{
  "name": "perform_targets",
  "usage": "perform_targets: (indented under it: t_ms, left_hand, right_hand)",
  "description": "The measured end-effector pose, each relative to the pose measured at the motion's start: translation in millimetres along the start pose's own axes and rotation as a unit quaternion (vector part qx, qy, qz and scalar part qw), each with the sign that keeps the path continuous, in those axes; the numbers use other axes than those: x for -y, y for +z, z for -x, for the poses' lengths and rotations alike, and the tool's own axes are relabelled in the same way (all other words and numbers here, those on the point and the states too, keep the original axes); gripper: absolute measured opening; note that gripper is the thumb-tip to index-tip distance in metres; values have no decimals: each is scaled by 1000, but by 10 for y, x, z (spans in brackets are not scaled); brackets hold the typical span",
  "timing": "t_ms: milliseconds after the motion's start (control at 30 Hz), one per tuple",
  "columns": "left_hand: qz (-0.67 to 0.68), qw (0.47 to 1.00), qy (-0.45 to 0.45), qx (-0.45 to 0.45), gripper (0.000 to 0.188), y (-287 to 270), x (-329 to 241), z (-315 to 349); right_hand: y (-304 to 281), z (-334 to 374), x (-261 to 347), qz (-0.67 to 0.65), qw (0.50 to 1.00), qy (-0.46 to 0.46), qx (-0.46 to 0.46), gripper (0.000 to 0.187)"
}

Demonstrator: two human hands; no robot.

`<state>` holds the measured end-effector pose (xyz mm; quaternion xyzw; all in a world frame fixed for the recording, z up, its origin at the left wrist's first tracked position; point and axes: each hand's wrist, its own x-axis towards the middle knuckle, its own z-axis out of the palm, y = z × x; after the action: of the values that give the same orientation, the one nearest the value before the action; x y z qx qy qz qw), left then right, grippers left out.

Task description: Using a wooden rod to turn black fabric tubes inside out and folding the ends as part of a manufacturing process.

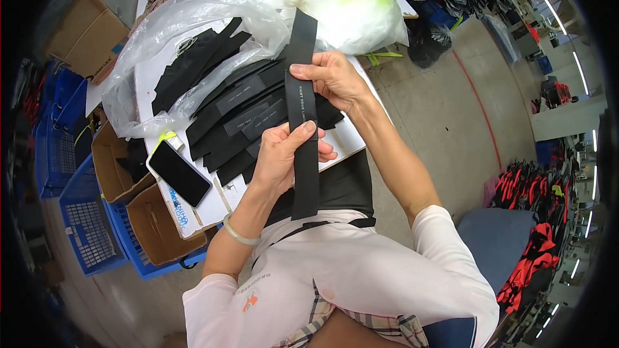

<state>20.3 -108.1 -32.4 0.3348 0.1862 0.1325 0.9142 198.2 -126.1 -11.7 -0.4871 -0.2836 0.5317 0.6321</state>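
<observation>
In the head view, 1 long, flat black strip, matte and slant-cut at its far end, spans the counter's near edge and the wearer's waist. The left hand's grip pinches it around the middle, thumb on top (a smooth, pale bangle circles that wrist); the right hand's grip pinches its edge farther up. On the smooth white counter, similar flat strips overlap in a fanned pile, beside a crinkled clear plastic bag and a glossy, round-cornered phone.
</observation>
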Motion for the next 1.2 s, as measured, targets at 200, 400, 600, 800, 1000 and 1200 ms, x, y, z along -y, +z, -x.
perform_targets:
  t_ms: [200,400,600,800,1000,1200]
  left_hand:
    - [-75,988,103,-91,21,-34,278,-91]
    - [-69,961,189,-189,24,-39,723,-279]
    - [-69,959,154,-227,26,-116,609,-466]
    - [-116,977,73,-165,27,-470,563,-304]
    - [-106,976,81,-171,25,-762,483,-250]
    - [-404,824,353,-183,19,-220,204,676]
  right_hand:
    - [92,21,-87,-16,998,30,-52,15]
    - [359,52,-125,172,985,-33,12,13]
    - [504,-112,-242,432,888,-87,129,21]
    - [136,-608,-804,632,706,-297,116,25]
    - [527,-851,-637,499,766,-404,30,14]
    - [1022,-1499,-670,546,757,-358,22,8]
